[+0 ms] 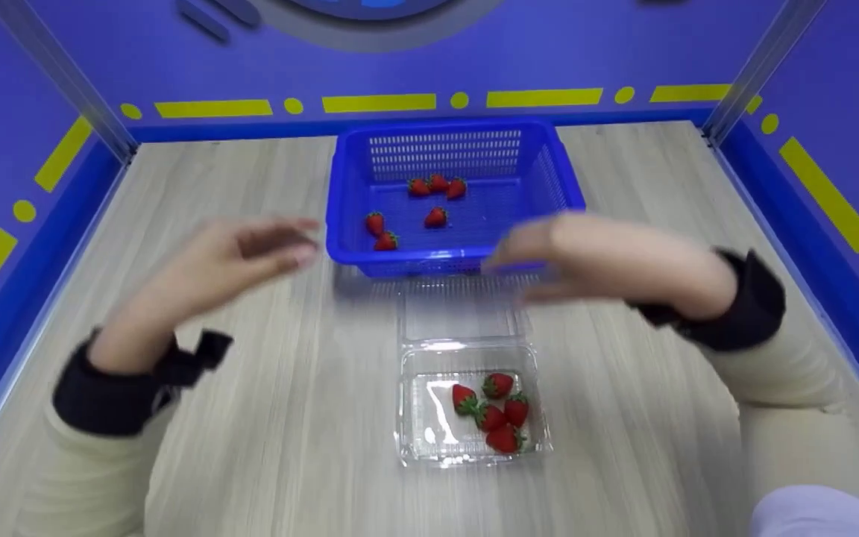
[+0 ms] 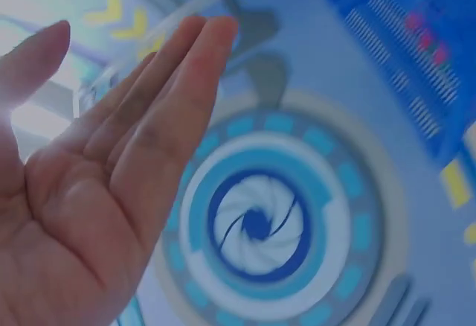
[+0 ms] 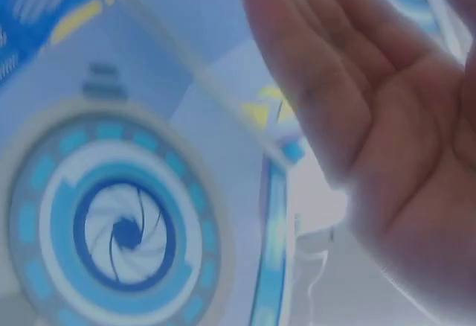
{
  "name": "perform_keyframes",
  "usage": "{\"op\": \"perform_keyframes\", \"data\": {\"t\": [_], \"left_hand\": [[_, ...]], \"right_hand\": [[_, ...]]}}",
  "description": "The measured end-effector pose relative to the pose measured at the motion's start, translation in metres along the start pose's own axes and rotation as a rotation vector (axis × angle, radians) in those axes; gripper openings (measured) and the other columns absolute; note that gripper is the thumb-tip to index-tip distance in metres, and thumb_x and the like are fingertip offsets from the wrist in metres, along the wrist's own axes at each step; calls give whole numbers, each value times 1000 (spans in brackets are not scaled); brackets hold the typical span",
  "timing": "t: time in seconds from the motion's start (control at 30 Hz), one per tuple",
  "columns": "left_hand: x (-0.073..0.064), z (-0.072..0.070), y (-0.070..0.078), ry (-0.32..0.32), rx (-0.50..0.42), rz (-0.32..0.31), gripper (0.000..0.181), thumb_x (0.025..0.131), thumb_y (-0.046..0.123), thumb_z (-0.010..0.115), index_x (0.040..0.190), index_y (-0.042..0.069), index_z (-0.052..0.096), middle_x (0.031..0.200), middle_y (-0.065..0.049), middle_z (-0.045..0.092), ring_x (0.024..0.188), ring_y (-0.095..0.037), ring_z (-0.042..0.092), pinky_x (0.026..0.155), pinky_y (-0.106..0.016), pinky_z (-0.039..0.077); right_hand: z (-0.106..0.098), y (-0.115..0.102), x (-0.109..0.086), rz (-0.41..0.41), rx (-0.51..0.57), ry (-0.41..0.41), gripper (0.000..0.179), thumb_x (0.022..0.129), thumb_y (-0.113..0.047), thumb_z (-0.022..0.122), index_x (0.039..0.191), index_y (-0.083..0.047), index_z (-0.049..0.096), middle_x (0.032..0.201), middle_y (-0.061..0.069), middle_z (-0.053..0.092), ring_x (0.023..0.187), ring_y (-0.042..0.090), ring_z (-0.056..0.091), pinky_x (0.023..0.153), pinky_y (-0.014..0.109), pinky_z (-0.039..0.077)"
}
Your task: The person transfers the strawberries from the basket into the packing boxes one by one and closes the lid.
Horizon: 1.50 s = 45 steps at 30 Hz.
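Note:
A blue plastic basket (image 1: pixel 455 253) stands at the back of the table with several strawberries (image 1: pixel 435 217) on its floor. In front of it lies a clear plastic clamshell box (image 1: pixel 429 440), its lid folded back toward the basket, with several strawberries (image 1: pixel 505 438) in its right half. My left hand (image 1: pixel 239 257) hovers just left of the basket, fingers extended and holding nothing; its bare palm (image 2: pixel 111 184) shows in the left wrist view. My right hand (image 1: pixel 586 253), blurred, is over the basket's front right corner, and its palm (image 3: pixel 401 132) is bare too.
The wood-grain table (image 1: pixel 265 447) is bounded by blue printed panels (image 1: pixel 437 67) at the back and both sides. Metal corner posts (image 1: pixel 757 67) stand where the panels meet. Black bands (image 1: pixel 112 391) circle both wrists.

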State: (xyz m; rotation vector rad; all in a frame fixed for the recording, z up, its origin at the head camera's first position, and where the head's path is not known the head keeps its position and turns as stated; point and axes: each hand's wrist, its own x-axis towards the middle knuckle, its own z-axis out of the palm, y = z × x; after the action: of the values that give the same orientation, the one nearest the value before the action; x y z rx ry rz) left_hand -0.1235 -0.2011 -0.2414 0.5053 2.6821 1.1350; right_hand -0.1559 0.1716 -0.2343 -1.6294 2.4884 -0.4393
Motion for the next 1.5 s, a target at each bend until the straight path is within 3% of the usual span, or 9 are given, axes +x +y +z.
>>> {"op": "perform_keyframes", "data": {"t": [0.13, 0.23, 0.3, 0.6, 0.97, 1.13, 1.27, 1.37, 1.5], "left_hand": [[30, -36, 7, 163, 20, -49, 47, 102, 36, 63, 143, 11, 60, 136, -16, 68, 110, -1, 65, 98, -16, 54], [58, -52, 5, 251, 48, -90, 51, 100, 41, 65, 142, 12, 61, 139, -17, 67, 103, -1, 65, 102, -30, 55], [77, -58, -1, 264, 29, -145, 54, 100, 42, 65, 143, 11, 59, 143, -17, 64, 106, -7, 67, 107, -39, 53], [142, -48, -47, 187, -187, -332, 58, 101, 28, 63, 148, -3, 49, 149, -21, 56, 128, -23, 64, 116, -38, 50], [179, -7, -80, 128, -94, -457, 55, 102, 25, 63, 145, -8, 51, 143, -27, 60, 115, -27, 69, 89, -22, 62], [189, 4, -83, 135, -126, -526, 51, 99, 17, 68, 138, -13, 55, 135, -28, 65, 70, -11, 71, 74, -20, 64], [192, 12, -87, 148, -164, -554, 32, 95, 9, 71, 118, -13, 65, 99, -17, 72, 50, -5, 61, 64, -20, 63], [193, 14, -90, 151, -173, -579, 14, 94, 6, 72, 92, -6, 63, 69, -3, 61, 47, -5, 57, 56, -19, 61], [194, 15, -90, 144, -129, -607, 25, 95, 7, 70, 78, 2, 53, 53, 1, 52, 42, -6, 54, 47, -17, 55]], "right_hand": [[-38, 19, 23, 34, -55, 130, 34, 92, -10, 75, 124, -1, 69, 120, 16, 74, 110, 33, 70, 96, 50, 60], [-58, 36, 43, 121, -80, 194, 33, 94, -10, 73, 125, 1, 68, 125, 19, 71, 114, 36, 68, 98, 53, 58], [-66, 50, 55, 190, -81, 215, 34, 96, -11, 71, 127, 1, 67, 129, 20, 69, 118, 38, 66, 101, 55, 56], [-66, 123, 95, 497, -2, 185, 44, 98, -14, 65, 140, 1, 59, 143, 23, 61, 134, 41, 57, 116, 53, 47], [-9, 199, 138, 584, 129, 25, 46, 94, -5, 64, 138, 6, 58, 141, 29, 60, 131, 44, 58, 117, 51, 47], [14, 217, 145, 655, 197, -45, 48, 95, -4, 62, 142, 5, 55, 146, 27, 57, 136, 42, 54, 121, 50, 43], [31, 225, 150, 699, 240, -72, 49, 95, -3, 61, 143, 4, 54, 148, 25, 56, 138, 40, 53, 122, 49, 42], [41, 227, 157, 704, 223, -82, 49, 94, -2, 61, 143, 3, 55, 149, 24, 56, 140, 39, 51, 123, 49, 40], [53, 230, 165, 702, 165, -71, 52, 92, 0, 64, 143, 3, 55, 150, 22, 55, 144, 39, 47, 126, 47, 36]]}}
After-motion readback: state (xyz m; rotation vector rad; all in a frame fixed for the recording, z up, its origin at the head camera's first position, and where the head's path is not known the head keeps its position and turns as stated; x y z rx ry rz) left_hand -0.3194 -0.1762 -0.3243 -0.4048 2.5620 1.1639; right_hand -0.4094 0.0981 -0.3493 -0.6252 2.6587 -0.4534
